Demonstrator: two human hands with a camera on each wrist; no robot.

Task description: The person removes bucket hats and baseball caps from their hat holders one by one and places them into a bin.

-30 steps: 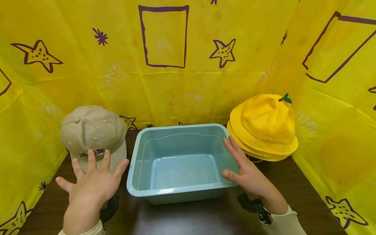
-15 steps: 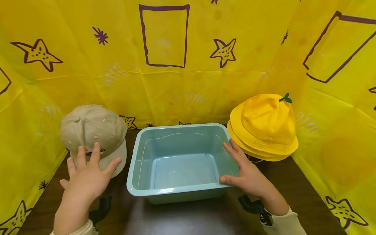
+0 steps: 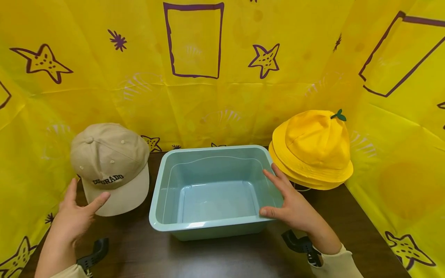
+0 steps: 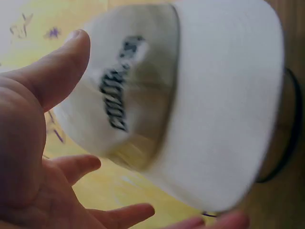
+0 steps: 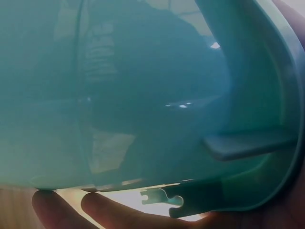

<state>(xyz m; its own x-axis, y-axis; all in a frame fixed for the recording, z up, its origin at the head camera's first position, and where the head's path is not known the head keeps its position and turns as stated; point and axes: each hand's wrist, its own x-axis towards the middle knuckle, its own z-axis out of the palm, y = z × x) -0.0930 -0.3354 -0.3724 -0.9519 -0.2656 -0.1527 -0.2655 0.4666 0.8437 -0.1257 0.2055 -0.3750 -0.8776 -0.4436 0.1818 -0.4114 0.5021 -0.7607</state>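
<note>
My left hand (image 3: 74, 220) hovers at the near left side of a beige baseball cap (image 3: 118, 162), its thumb and fingers spread wide around nothing. The left wrist view shows the cap's dark front lettering and pale brim (image 4: 224, 100) just beyond the fingers. A light blue-green plastic basin (image 3: 215, 224) stands in the middle. My right hand (image 3: 295, 204) lies along its right rim, fingers extended and thumb at the front right corner. In the right wrist view, fingertips (image 5: 47, 205) touch the edge of the basin wall (image 5: 143, 95).
A yellow bucket hat (image 3: 314, 150) with a green sprout on top sits behind and right of the basin, a second brim beneath it. Yellow patterned cloth (image 3: 194, 100) walls in the dark wooden table (image 3: 208, 258) at the back and sides. Black wrist mounts (image 3: 95, 253) hang beside both wrists.
My left hand has moved left from in front of the cap to its side, turning so the thumb faces the basin. My right hand stays at the basin, its thumb shifted slightly left.
</note>
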